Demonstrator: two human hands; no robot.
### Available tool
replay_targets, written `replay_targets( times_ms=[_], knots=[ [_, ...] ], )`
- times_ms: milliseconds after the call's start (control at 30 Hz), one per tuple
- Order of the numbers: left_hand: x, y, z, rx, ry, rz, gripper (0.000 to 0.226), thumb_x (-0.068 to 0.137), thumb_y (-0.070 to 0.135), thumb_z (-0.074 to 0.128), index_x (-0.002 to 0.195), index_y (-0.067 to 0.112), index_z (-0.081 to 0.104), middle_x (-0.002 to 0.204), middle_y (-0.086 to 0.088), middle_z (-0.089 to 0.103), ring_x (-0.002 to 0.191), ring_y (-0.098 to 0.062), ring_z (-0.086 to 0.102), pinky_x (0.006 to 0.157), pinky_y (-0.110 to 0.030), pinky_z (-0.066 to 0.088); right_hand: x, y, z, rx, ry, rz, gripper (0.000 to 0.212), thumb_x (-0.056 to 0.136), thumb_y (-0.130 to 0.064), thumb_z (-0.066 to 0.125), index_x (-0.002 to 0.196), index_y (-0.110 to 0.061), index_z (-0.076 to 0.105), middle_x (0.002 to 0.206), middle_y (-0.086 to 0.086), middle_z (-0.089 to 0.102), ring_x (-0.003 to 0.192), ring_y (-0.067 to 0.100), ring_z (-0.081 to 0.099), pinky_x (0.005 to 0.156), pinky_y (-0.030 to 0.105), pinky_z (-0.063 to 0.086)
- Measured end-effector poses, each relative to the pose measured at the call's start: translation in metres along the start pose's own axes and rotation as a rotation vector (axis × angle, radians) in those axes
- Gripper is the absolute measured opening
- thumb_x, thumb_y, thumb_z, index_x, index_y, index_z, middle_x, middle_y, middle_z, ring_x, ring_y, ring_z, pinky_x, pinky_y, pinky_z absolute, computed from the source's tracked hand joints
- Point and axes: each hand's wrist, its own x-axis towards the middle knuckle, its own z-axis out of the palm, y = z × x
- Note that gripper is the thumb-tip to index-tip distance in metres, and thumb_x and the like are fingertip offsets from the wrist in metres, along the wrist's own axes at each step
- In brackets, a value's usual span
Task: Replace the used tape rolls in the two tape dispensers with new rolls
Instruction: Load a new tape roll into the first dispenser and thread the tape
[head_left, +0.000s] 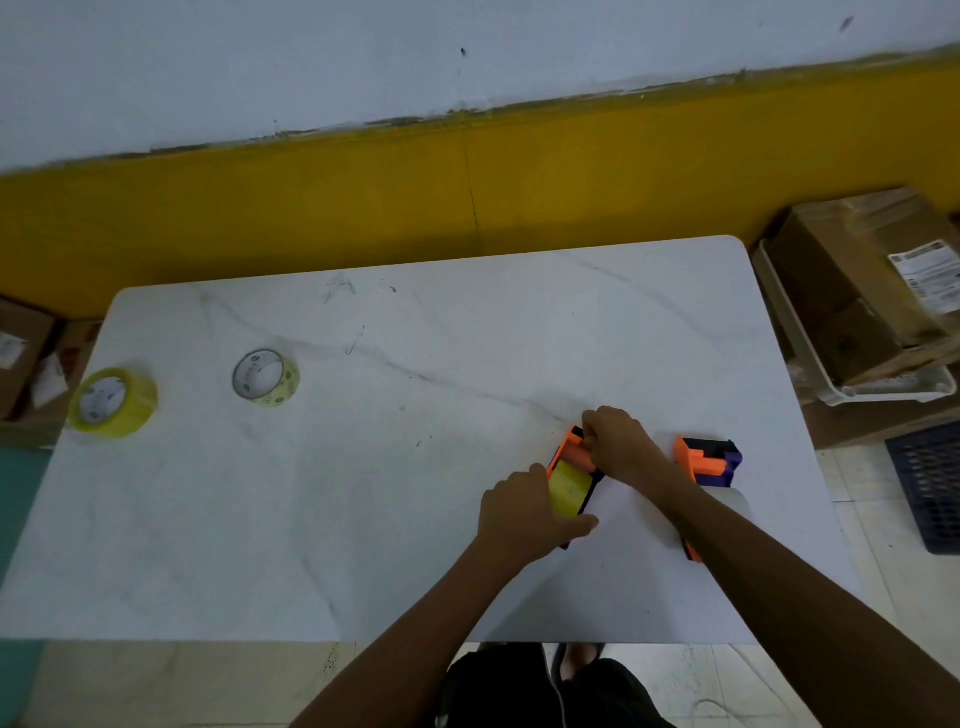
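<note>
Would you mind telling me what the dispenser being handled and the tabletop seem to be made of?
The dispenser looks like moulded plastic, matte orange with dark parts, judging by its flat, even colour. The tabletop looks like smooth white marble or a marble-print laminate, given its faint grey veins; which one cannot be told.

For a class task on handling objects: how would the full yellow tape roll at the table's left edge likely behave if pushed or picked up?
The full yellow tape roll lies flat on its side on the table, so a push would probably slide it, not roll it. It sits near the edge, so it might drop off. Thickly wound, it looks stiff and fairly heavy for its size.
</note>
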Motion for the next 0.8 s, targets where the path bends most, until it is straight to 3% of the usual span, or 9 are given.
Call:
replay_targets(
  times_ms=[67,133,367,533,633,800],
  knots=[
    [-0.002,-0.002,0.0,0.028,-0.007,-0.009,0.074,0.068,0.074,0.063,0.109,0.012,0.053,0.108,-0.006,0.065,0.096,-0.025,0.064,0.076,-0.033,0.044,0.005,0.008,-0.001,0.013,0.009,0.023,0.025,0.086,-0.003,0.05,0.065,-0.013,0.038,0.074,0.001,0.041,0.08,0.024,0.046,0.061,0.027,0.03],
    [-0.007,-0.006,0.004,0.063,-0.029,-0.014,0.075,0.069,0.074,0.062,0.11,0.011,0.054,0.111,-0.009,0.064,0.1,-0.028,0.063,0.078,-0.034,0.043,0.009,0.023,-0.005,0.009,0.067,0.058,0.005,0.083,-0.001,0.05,0.081,-0.005,0.051,0.09,0.013,0.05,0.087,0.031,0.052,0.068,0.029,0.032],
    [-0.016,-0.015,0.007,0.076,-0.03,-0.008,0.072,0.071,0.071,0.062,0.109,0.011,0.053,0.108,-0.008,0.065,0.098,-0.027,0.063,0.075,-0.031,0.037,0.023,0.028,-0.002,0.036,0.198,0.041,0.017,0.087,0.001,0.049,0.074,-0.009,0.043,0.083,0.008,0.043,0.073,0.025,0.044,0.064,0.033,0.035],
    [-0.014,-0.025,-0.004,0.137,-0.054,0.003,0.07,0.075,0.07,0.059,0.109,0.009,0.055,0.108,-0.008,0.066,0.101,-0.028,0.062,0.095,-0.039,0.039,0.027,0.041,-0.007,0.028,0.253,0.058,0.018,0.087,0.0,0.05,0.073,-0.008,0.043,0.084,0.016,0.049,0.076,0.034,0.053,0.064,0.033,0.036],
    [-0.016,-0.025,-0.004,0.104,-0.063,-0.01,0.061,0.075,0.062,0.061,0.107,0.011,0.054,0.105,-0.007,0.066,0.096,-0.027,0.063,0.075,-0.032,0.038,0.031,0.05,-0.019,0.034,0.275,0.089,0.017,0.085,0.002,0.05,0.072,-0.007,0.044,0.082,0.011,0.046,0.074,0.029,0.05,0.065,0.034,0.039],
    [-0.022,-0.03,-0.001,-0.111,-0.084,0.006,0.048,0.072,0.051,0.065,0.1,0.014,0.053,0.091,-0.003,0.067,0.081,-0.023,0.065,0.072,-0.033,0.052,0.032,0.061,-0.02,0.082,0.221,0.146,0.015,0.088,-0.006,0.051,0.073,-0.006,0.049,0.081,0.012,0.055,0.08,0.034,0.06,0.072,0.04,0.049]
  ],
)
